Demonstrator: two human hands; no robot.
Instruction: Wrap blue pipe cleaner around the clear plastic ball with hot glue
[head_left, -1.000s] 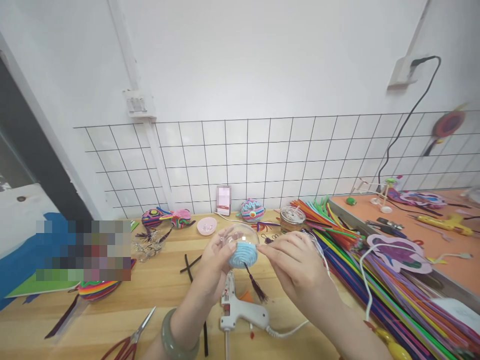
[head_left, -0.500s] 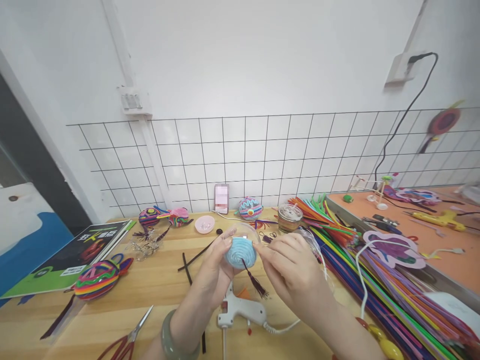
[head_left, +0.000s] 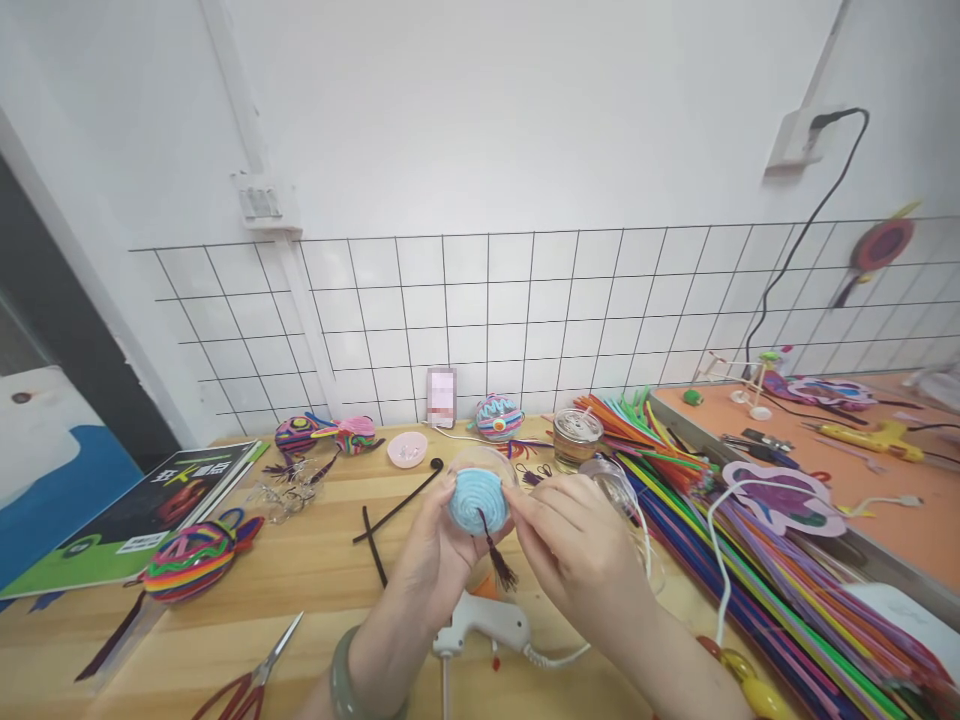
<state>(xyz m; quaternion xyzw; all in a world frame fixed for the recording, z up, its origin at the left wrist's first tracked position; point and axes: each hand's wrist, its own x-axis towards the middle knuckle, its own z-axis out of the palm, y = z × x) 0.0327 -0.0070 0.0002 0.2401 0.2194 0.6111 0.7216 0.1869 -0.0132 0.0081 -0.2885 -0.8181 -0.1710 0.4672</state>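
A clear plastic ball (head_left: pixel 484 460) is partly covered by a spiral of light blue pipe cleaner (head_left: pixel 474 497). From the spiral's centre hangs a dark purple tassel (head_left: pixel 501 568). My left hand (head_left: pixel 435 560) is closed round the ball from the left and below, thumb at the edge of the coil. The fingers of my right hand (head_left: pixel 589 535) are pinched together at the coil's right edge, on the blue pipe cleaner; its end is hidden by the fingertips. Under my hands a white glue gun (head_left: pixel 487 618) lies on the table.
Red-handled scissors (head_left: pixel 251 680) and a striped ball ornament (head_left: pixel 191 562) lie to the left, beside a book (head_left: pixel 161 490). Dark strips (head_left: pixel 397 515) cross on the wood. Behind are a pink bowl (head_left: pixel 407 450), a phone (head_left: pixel 442 398) and a lidded cup (head_left: pixel 577 440). Pipe cleaner bundles (head_left: pixel 750 570) fill the right.
Both hands and the ball have shifted very slightly left in view, along with the whole scene. The hold on the ball and the pinch at the coil's edge stay the same.
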